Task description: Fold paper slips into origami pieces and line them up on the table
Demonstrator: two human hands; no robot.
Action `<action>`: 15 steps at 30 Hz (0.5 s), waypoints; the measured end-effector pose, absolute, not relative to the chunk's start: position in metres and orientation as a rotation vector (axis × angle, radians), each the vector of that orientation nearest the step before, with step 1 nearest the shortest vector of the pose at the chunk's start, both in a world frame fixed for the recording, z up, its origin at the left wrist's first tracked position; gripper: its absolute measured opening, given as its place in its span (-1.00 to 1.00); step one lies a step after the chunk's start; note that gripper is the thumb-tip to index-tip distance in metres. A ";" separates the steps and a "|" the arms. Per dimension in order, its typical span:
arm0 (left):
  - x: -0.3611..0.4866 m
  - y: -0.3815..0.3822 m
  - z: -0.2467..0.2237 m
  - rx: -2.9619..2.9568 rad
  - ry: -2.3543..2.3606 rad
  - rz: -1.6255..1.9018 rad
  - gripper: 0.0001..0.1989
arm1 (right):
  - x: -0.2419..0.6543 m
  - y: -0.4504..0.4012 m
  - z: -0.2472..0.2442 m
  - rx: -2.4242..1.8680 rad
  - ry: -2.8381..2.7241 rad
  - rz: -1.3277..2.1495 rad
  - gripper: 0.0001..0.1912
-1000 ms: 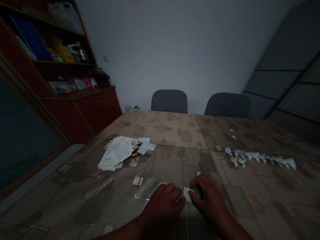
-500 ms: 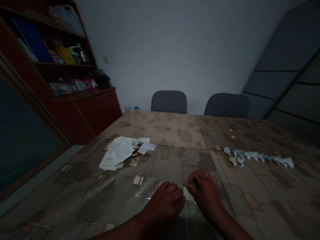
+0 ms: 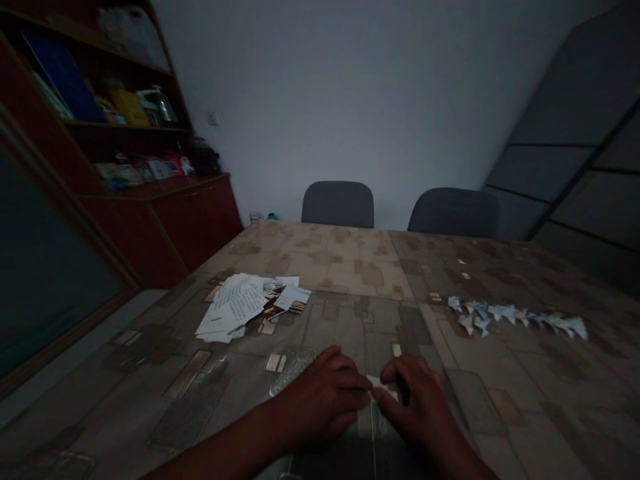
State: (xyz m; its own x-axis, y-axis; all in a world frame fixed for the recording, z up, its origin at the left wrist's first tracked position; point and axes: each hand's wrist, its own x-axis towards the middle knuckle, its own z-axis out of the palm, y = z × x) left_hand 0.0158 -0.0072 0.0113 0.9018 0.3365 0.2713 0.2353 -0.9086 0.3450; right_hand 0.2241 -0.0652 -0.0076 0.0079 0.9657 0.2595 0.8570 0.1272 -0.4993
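Observation:
A small piece of white paper (image 3: 384, 385) lies between my two hands near the table's front edge. My left hand (image 3: 333, 395) has its fingers together on the paper's left side. My right hand (image 3: 417, 397) curls round the right side, thumb and fingertips at the paper. Farther left on the table rests a loose pile of printed paper sheets (image 3: 237, 303), with a smaller pale card (image 3: 293, 297) at its right. Several small folded paper shapes (image 3: 510, 313) form an uneven row on the right.
The patterned tablecloth (image 3: 330, 253) covers the table. Two grey chairs (image 3: 338, 203) (image 3: 453, 210) stand behind its far edge. A red cabinet (image 3: 200, 220) with filled shelves is at the left, against the wall.
My left hand has flattened and shifted slightly up, its fingers reaching to the paper. My right hand has moved a little lower, and more of the white paper shows between the hands.

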 end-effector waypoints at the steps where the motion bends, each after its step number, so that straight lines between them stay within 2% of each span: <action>1: 0.014 -0.006 0.013 2.757 0.414 0.453 -0.75 | 0.223 -0.065 -0.010 -1.772 -1.878 0.248 -0.88; 10: 0.008 0.000 0.018 2.757 0.385 0.381 -0.70 | 0.229 -0.068 -0.004 -1.799 -1.897 0.452 -0.85; 15: 0.007 0.000 0.019 2.761 0.383 0.366 -0.67 | 0.228 -0.070 -0.007 -1.785 -1.910 0.436 -0.84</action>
State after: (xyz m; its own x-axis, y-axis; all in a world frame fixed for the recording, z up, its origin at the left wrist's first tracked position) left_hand 0.0074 0.0003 0.0188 0.9311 0.3022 0.2044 0.2179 -0.9100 0.3528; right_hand 0.2284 -0.0700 -0.0069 -0.0285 0.9909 0.1315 0.8358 0.0958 -0.5407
